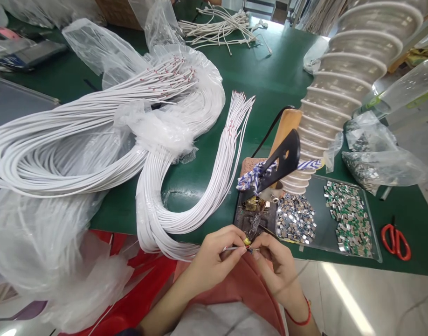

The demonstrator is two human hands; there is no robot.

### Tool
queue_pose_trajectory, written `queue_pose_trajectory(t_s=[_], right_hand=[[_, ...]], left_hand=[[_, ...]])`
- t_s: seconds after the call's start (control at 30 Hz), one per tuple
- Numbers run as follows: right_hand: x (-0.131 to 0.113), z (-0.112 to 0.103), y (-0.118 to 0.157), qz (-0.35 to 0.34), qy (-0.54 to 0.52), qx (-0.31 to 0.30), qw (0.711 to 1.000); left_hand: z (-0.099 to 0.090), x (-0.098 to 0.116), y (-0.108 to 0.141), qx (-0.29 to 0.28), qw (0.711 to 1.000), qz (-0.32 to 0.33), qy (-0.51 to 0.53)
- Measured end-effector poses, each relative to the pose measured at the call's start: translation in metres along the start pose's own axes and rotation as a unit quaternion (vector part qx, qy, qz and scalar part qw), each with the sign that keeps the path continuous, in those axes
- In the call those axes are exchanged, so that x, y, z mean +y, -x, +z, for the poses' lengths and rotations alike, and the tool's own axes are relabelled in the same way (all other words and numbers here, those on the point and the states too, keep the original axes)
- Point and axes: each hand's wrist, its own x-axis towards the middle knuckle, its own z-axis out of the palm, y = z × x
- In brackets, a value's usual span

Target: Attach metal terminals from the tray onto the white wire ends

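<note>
My left hand pinches the end of a white cable just above my lap. Facing it, my right hand has thumb and fingers pressed together at the cable's tip; the tiny piece there is too small to make out. A bit of yellow shows between the two hands. Right behind them is a dark soldering fixture with a black bracket tied on by blue-and-white cord. Loose metal connectors lie in a heap on the tray just right of the fixture.
A bent bundle of white cables lies left of my hands, beside bagged cables. A clear ribbed hose comes down at the right. The tray also carries green-and-silver connectors. Red-handled scissors rest near the table's edge.
</note>
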Motion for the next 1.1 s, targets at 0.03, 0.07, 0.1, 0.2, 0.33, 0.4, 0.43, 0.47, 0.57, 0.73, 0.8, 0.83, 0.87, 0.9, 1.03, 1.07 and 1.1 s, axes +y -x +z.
queue_pose_trajectory(t_s=[0.03, 0.07, 0.1, 0.2, 0.33, 0.4, 0.43, 0.47, 0.57, 0.73, 0.8, 0.83, 0.87, 0.9, 1.03, 1.07, 1.1], right_hand=[[0.0000, -0.0004, -0.0004, -0.002, 0.002, -0.006, 1.000], [-0.0003, -0.0006, -0.0009, -0.004, 0.004, -0.011, 1.000], [-0.0006, -0.0008, -0.0015, -0.007, 0.006, -0.015, 1.000], [-0.0015, -0.0012, -0.0026, -0.016, 0.002, -0.020, 1.000], [-0.0001, -0.0016, -0.0001, 0.003, -0.025, -0.006, 1.000], [0.0006, -0.0020, 0.0013, 0.018, -0.032, 0.003, 0.999], [0.0007, -0.0022, 0.0016, 0.022, -0.030, 0.003, 0.999], [0.0005, -0.0023, 0.0016, 0.022, -0.026, 0.001, 0.999], [-0.0007, -0.0024, 0.0006, 0.018, -0.010, -0.006, 1.000], [-0.0016, -0.0009, -0.0004, 0.023, -0.003, -0.002, 1.000], [-0.0023, -0.0005, -0.0006, 0.025, -0.002, -0.001, 1.000], [-0.0028, -0.0004, -0.0007, 0.025, 0.000, -0.001, 1.000], [-0.0031, -0.0005, -0.0008, 0.024, 0.003, 0.000, 1.000], [-0.0032, -0.0006, -0.0008, 0.022, 0.007, 0.000, 1.000], [0.0005, -0.0012, 0.0009, 0.029, 0.011, 0.000, 1.000], [0.0023, -0.0011, 0.0016, 0.037, 0.001, 0.005, 0.999], [0.0041, -0.0008, 0.0023, 0.044, -0.013, 0.013, 0.999]], left_hand=[[0.0003, -0.0003, 0.0002, -0.001, 1.000, 0.001, 0.001], [0.0005, -0.0006, 0.0003, -0.001, 1.000, 0.003, 0.001], [0.0007, -0.0009, 0.0003, -0.003, 1.000, 0.005, 0.002], [0.0006, -0.0008, 0.0000, -0.004, 1.000, 0.003, 0.006], [-0.0010, 0.0014, -0.0006, -0.001, 1.000, -0.006, 0.013], [-0.0015, 0.0025, -0.0007, -0.005, 1.000, -0.010, 0.015], [-0.0015, 0.0030, -0.0009, -0.007, 1.000, -0.011, 0.013], [-0.0013, 0.0032, -0.0011, -0.008, 1.000, -0.012, 0.012], [-0.0005, 0.0036, -0.0021, -0.006, 1.000, -0.016, 0.011], [0.0008, 0.0050, -0.0028, 0.002, 1.000, -0.026, 0.004], [0.0013, 0.0057, -0.0026, 0.007, 1.000, -0.025, -0.001], [0.0017, 0.0060, -0.0026, 0.009, 1.000, -0.024, -0.004], [0.0022, 0.0062, -0.0026, 0.012, 1.000, -0.025, -0.007], [0.0027, 0.0063, -0.0027, 0.015, 1.000, -0.025, -0.010], [0.0049, 0.0066, -0.0028, 0.022, 0.999, -0.022, -0.023], [0.0054, 0.0067, -0.0026, 0.025, 0.999, -0.018, -0.027], [0.0057, 0.0069, -0.0023, 0.028, 0.999, -0.012, -0.030]])
